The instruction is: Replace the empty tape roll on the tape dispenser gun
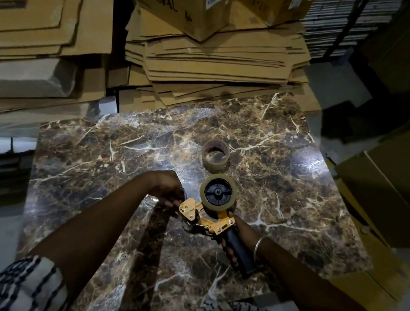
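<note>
Stacked flattened cardboard and a printed carton crowd the back of a dim storeroom, and in front of them lies a brown marbled bench.

Above its near middle is the tape dispenser gun, yellow-framed with a black handle. A roll of clear tape already sits on its black hub. The right hand grips the handle, fingers curled round it, with a bangle on the wrist. The left hand is at the front of the gun beside the yellow guard plate; its fingers look curled as if pinching something there, but whether that is the tape end or the frame is too dark to tell.

Just beyond the gun, standing on the bench, is the bare cardboard core, apparently the spent roll.

By my reading the swap itself is done and threading is in hand. The next move likely calls for drawing the free end through the slot under the roller, sticky side outward, toward the cutting blade, while the right hand steadies the gun.

Striped sleeves show at the bottom edge.
</note>
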A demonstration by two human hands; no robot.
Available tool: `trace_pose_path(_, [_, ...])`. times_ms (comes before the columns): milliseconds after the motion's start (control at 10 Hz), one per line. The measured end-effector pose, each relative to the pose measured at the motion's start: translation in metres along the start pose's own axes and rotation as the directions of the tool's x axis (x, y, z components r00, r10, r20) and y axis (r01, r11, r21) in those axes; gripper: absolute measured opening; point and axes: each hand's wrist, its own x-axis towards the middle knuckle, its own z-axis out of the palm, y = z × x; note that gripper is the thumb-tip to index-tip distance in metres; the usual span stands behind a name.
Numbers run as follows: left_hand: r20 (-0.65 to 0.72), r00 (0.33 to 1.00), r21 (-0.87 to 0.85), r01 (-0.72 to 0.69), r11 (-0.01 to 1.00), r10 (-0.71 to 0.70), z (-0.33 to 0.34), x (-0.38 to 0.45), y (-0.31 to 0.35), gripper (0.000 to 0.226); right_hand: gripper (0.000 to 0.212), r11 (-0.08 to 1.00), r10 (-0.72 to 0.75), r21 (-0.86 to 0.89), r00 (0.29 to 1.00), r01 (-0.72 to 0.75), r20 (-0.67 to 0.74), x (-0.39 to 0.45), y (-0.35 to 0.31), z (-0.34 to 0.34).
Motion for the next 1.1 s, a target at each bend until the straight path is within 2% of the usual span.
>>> trace_pose_path(200, [0.012, 0.998, -0.211, 0.064, 0.975, -0.063, 0.002, -0.001, -0.004, 0.020, 0.060, 0.998, -0.046, 0.035, 0.999, 0.047, -0.015, -0.009, -0.005, 0.005])
trace_pose_path(400, [-0.237, 0.969, -0.395, -0.034, 0.918, -0.066, 0.007, 0.007, -0.021, 0.019, 0.071, 0.999, -0.042, -0.013, 0.997, 0.042, -0.063, -0.008, -0.004, 0.003])
trace_pose_path(500, [-0.327, 0.945, -0.304, -0.092, 0.948, -0.013, 0.017, 0.013, -0.033, 0.019, 0.065, 0.997, -0.076, -0.022, 0.984, 0.073, -0.159, -0.012, -0.004, 0.006])
trace_pose_path(600, [-0.394, 0.919, -0.303, -0.108, 0.947, -0.021, 0.029, 0.015, -0.041, 0.027, 0.059, 0.986, -0.153, -0.109, 0.950, 0.127, -0.272, -0.017, -0.011, 0.009])
trace_pose_path(700, [-0.498, 0.866, -0.262, -0.189, 0.946, 0.035, 0.040, 0.013, -0.045, 0.022, 0.063, 0.875, -0.271, -0.481, 0.880, 0.056, -0.391, -0.023, -0.022, 0.012])
trace_pose_path(800, [-0.609, 0.782, -0.189, -0.307, 0.933, 0.134, 0.051, 0.004, -0.049, 0.015, 0.045, 0.703, -0.466, -0.712, 0.763, 0.012, -0.447, -0.035, -0.032, 0.018])
trace_pose_path(900, [-0.640, 0.736, -0.130, -0.384, 0.914, 0.218, 0.058, -0.005, -0.054, 0.016, 0.029, 0.580, -0.630, -0.814, 0.616, -0.031, -0.473, -0.047, -0.045, 0.031])
trace_pose_path(1000, [-0.667, 0.699, -0.038, -0.378, 0.925, 0.258, 0.055, -0.017, -0.054, 0.015, 0.023, 0.493, -0.696, -0.867, 0.566, -0.070, -0.441, -0.058, -0.066, 0.053])
trace_pose_path(1100, [-0.704, 0.623, 0.130, -0.359, 0.924, 0.341, 0.044, -0.033, -0.047, 0.023, 0.027, 0.402, -0.736, -0.912, 0.565, -0.080, -0.374, -0.065, -0.092, 0.072])
